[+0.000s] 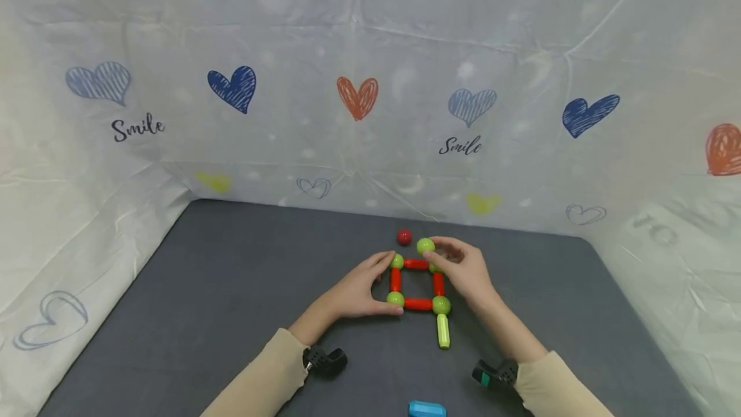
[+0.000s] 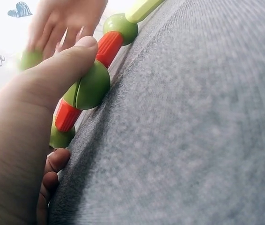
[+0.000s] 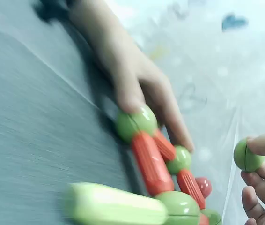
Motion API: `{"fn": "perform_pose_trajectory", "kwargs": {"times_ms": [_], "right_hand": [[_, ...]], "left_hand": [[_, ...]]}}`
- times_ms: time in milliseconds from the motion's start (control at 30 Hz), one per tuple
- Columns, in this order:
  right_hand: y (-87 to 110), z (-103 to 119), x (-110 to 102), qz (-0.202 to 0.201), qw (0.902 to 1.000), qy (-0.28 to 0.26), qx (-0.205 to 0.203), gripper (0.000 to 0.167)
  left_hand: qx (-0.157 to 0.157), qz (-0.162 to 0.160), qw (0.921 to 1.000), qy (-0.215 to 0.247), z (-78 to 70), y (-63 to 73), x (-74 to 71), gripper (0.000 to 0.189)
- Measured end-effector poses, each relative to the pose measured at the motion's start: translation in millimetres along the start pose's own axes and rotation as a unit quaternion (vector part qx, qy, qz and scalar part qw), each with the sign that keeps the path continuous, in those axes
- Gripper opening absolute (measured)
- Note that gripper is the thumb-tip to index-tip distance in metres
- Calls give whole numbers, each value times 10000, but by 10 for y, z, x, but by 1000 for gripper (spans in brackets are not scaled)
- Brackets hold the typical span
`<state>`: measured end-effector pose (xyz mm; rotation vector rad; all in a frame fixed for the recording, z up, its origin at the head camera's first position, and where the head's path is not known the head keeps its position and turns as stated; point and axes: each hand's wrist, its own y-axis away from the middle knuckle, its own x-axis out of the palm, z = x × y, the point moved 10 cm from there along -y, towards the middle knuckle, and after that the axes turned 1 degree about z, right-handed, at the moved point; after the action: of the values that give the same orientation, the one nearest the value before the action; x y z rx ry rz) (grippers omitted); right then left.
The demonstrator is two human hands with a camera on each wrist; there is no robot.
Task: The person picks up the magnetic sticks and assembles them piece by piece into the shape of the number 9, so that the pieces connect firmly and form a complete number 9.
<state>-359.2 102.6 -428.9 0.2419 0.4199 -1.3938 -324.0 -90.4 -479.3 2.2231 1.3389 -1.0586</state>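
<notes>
A square (image 1: 418, 304) built of red rods with green balls at its corners lies flat on the table. My left hand (image 1: 360, 289) grips its left side, thumb on the near left ball (image 2: 92, 86) and fingers at the far left one (image 1: 397, 261). My right hand (image 1: 470, 270) pinches a loose green ball (image 3: 246, 157) between thumb and fingers, above the far right corner, and partly hides that corner ball in the head view. From the near right ball (image 1: 441, 305) a light green rod (image 1: 443, 332) points toward me.
Just beyond the square sits a single red ball (image 1: 404, 237). A blue rod (image 1: 427, 409) lies at the bottom edge of the head view. The dark grey table (image 1: 278, 243) ends at a white sheet (image 1: 301, 134) printed with hearts.
</notes>
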Motion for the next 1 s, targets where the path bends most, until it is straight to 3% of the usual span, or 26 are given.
{"fn": "perform_pose_trajectory", "kwargs": {"times_ms": [233, 367, 467, 633, 767, 867, 1000], "right_hand": [[710, -87, -162, 21, 9996, -25, -264, 32], [1007, -193, -185, 125, 9991, -29, -396, 28], [1171, -298, -164, 329, 9990, -68, -279, 28], [1325, -439, -90, 835, 9964, -146, -17, 29], [1377, -431, -25, 1142, 9928, 216, -299, 26], [1396, -419, 1, 1148, 9906, 591, -447, 27], [1393, -443, -9, 957, 9921, 766, -280, 30]], "left_hand": [[-51, -12, 10000, 8, 10, -15, -33, 113], [-119, -10, 9999, -50, 50, -7, -25, 113], [-111, -9, 9999, -51, 55, 3, -22, 113], [-89, -33, 9999, -41, 46, 13, -15, 112], [-107, -24, 9999, -38, 44, 10, 3, 112], [-127, 9, 9999, -24, 44, 6, 14, 112], [-103, 15, 9999, -16, 31, 0, 10, 113]]}}
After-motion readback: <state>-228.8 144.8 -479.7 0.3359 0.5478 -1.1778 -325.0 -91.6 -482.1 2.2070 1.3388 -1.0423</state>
